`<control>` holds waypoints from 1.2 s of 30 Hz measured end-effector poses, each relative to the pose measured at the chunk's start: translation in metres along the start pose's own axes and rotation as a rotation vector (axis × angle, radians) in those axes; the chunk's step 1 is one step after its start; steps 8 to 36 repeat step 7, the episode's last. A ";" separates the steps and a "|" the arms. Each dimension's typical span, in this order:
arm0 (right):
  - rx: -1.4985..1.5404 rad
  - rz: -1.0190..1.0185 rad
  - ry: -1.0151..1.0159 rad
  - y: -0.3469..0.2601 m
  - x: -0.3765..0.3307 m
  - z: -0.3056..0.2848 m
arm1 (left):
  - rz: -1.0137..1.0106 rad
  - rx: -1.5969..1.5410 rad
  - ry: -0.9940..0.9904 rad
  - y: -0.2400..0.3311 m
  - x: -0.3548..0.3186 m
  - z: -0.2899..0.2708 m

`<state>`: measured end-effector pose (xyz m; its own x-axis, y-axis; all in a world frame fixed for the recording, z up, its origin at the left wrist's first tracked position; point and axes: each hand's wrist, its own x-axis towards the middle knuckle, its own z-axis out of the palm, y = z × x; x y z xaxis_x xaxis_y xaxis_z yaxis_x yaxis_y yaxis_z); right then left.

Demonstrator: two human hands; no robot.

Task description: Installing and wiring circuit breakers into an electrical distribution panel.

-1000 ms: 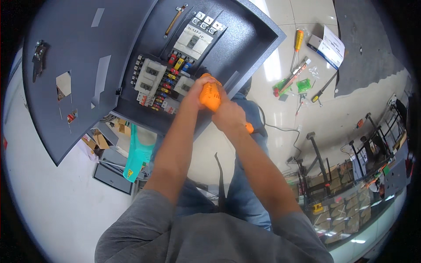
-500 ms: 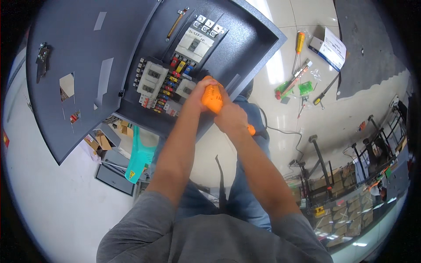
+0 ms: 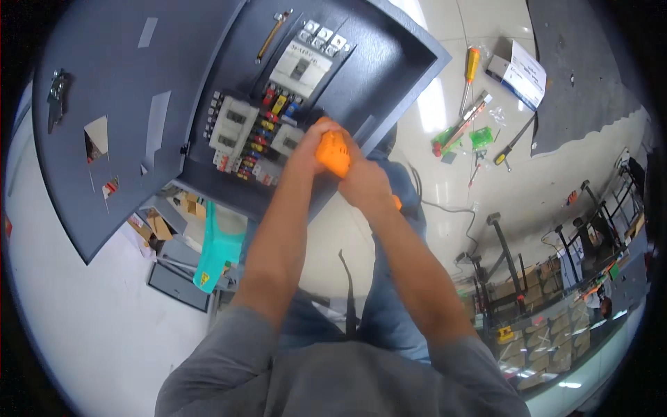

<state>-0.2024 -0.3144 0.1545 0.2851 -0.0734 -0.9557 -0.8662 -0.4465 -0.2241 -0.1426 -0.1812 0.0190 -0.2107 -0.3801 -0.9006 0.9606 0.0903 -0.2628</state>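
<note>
Both of my hands are wrapped around an orange power drill (image 3: 334,154), held over the lower right edge of an open grey electrical cabinet (image 3: 406,90). My left hand (image 3: 308,147) closes on its left side and front. My right hand (image 3: 366,185) grips it from the right, and a bit of orange shows below the wrist. The drill's tip is hidden from view. Inside the cabinet, near the hands, are a large white circuit breaker (image 3: 300,67), another breaker block (image 3: 233,125) and a smaller breaker (image 3: 286,140), with red, yellow and blue sleeved terminals between them.
The cabinet door (image 3: 118,62) swings wide on the left. A yellow-handled screwdriver (image 3: 472,66), a dark screwdriver (image 3: 514,142), a white box (image 3: 521,75) and a cord (image 3: 448,208) lie on the floor at right. A turquoise plastic stool (image 3: 212,243) stands below the cabinet.
The cabinet and its door sit slightly further left in the picture. My hands and the drill have shifted slightly left too, with the grip unchanged.
</note>
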 end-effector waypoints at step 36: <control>-0.059 0.004 -0.042 -0.003 0.013 -0.011 | 0.054 0.010 0.005 0.007 0.006 0.006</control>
